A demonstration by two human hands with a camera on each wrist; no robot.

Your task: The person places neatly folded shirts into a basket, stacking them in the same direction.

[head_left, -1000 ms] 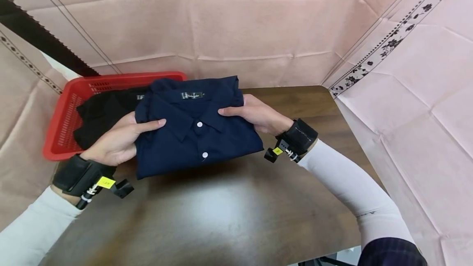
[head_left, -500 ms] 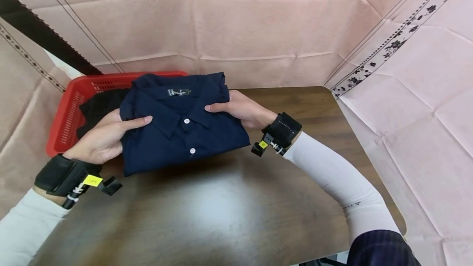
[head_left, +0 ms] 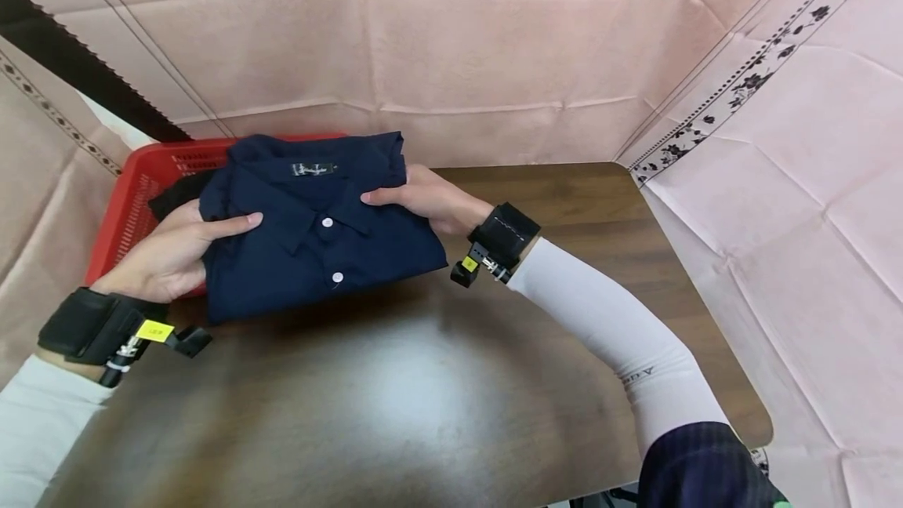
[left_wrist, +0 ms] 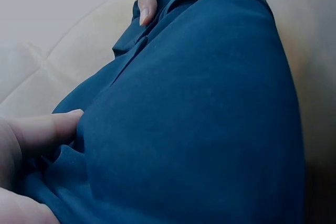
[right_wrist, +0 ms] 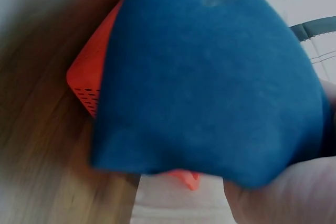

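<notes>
A folded navy button-up shirt (head_left: 282, 249), collar toward the back and white buttons down its front, is held up between both hands. My left hand (head_left: 169, 253) grips its left side, thumb on top and fingers underneath. On the opposite side my right hand (head_left: 437, 198) pinches the shirt near the collar, its thumb also on top. The shirt overlaps the red basket (head_left: 106, 234) in the head view and hides much of it. Inside the basket, a black garment (head_left: 179, 193) shows past the shirt's left edge. The right wrist view has the shirt (right_wrist: 205, 77) hanging above the basket's corner (right_wrist: 89, 72).
A brown wooden table (head_left: 423, 406) extends beneath the hands, its right edge (head_left: 694, 296) slanting toward the front. Pale pink cloth (head_left: 494, 45) hangs behind and at both sides, close behind the basket.
Both hands have carried the navy shirt leftward and slightly back, so it now covers more of the red basket and the black garment. The grip looks the same.
</notes>
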